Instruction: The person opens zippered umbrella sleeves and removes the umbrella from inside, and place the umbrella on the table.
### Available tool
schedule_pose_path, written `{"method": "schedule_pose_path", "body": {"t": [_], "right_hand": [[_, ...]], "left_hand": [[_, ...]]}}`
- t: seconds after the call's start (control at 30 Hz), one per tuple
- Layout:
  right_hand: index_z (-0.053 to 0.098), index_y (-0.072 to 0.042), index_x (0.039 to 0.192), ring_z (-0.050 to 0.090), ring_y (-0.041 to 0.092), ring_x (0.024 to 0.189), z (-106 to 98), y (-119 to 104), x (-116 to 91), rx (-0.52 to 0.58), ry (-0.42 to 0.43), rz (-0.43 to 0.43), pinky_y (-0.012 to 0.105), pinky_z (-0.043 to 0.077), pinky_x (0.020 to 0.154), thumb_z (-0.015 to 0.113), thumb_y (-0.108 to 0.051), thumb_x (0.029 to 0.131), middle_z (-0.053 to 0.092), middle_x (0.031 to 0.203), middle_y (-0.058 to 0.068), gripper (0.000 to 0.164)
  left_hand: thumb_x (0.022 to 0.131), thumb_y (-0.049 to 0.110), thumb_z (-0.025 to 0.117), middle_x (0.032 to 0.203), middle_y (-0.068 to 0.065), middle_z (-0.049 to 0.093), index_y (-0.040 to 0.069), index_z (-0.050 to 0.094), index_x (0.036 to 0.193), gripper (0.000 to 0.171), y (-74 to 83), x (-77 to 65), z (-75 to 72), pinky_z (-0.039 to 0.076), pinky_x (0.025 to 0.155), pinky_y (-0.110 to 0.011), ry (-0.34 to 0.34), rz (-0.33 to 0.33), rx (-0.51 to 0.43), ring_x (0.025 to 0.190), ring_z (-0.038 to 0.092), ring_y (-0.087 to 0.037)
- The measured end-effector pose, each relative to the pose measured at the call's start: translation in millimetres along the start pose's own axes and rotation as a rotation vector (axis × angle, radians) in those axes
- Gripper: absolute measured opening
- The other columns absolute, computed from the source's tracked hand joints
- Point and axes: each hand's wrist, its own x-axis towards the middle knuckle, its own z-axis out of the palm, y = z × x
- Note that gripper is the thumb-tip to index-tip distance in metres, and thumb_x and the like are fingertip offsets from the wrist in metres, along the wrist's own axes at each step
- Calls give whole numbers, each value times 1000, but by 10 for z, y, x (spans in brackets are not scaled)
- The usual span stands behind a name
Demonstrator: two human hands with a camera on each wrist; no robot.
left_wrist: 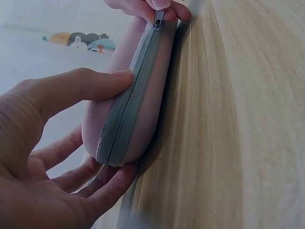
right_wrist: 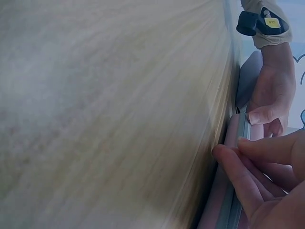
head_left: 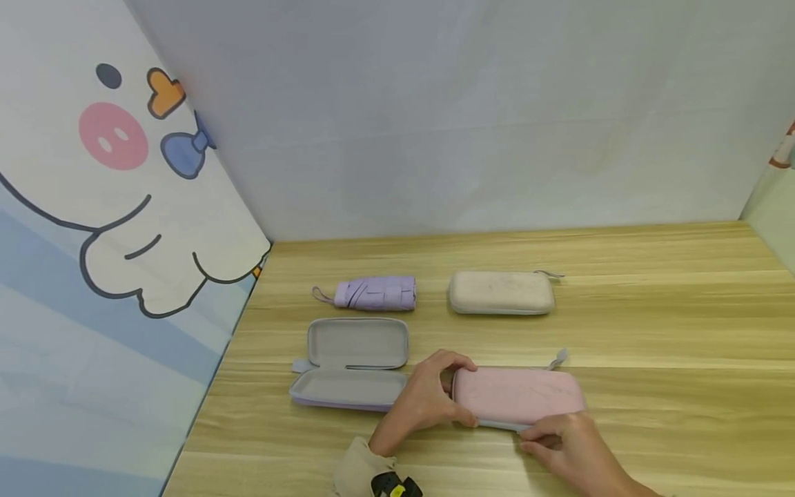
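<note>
A pink zipper case point(head_left: 518, 395), hard and rounded, lies closed on the wooden table with its grey zipper point(left_wrist: 129, 102) along the front side. My left hand point(head_left: 428, 393) grips the case's left end, thumb at the front and fingers around the end and back. At the front edge, toward the right, my right hand point(head_left: 568, 442) pinches the grey zipper pull point(left_wrist: 158, 18) between thumb and fingers. In the left wrist view, the zipper teeth from the pull to the held end are joined. What the case contains is hidden.
Left of my left hand lies an open purple case point(head_left: 350, 386) with grey lining. Behind it is a folded lilac umbrella point(head_left: 379, 293) with a wrist loop. A closed cream case point(head_left: 502, 293) lies behind the pink one. Cloth walls point(head_left: 466, 138) border the table point(head_left: 683, 331).
</note>
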Motion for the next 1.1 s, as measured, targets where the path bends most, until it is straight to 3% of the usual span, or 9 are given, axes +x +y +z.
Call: {"method": "schedule_pose_path", "body": {"t": [0.57,1.1], "right_hand": [[71,4,70,63,1,62,129,-27,78,-8,6,-68,15,51,53,79,11,64,69,68,10,13],[72,2,70,64,3,62,243,-89,136,-35,15,-50,15,51,53,80,9,65,70,69,8,12]], "left_hand": [[51,9,93,112,3,56,18,65,107,63,-9,-8,6,53,70,-21,0,15,-22,81,59,-8],[53,12,93,114,2,56,18,66,108,62,-6,-22,3,53,69,-22,3,13,-27,80,60,-9]]}}
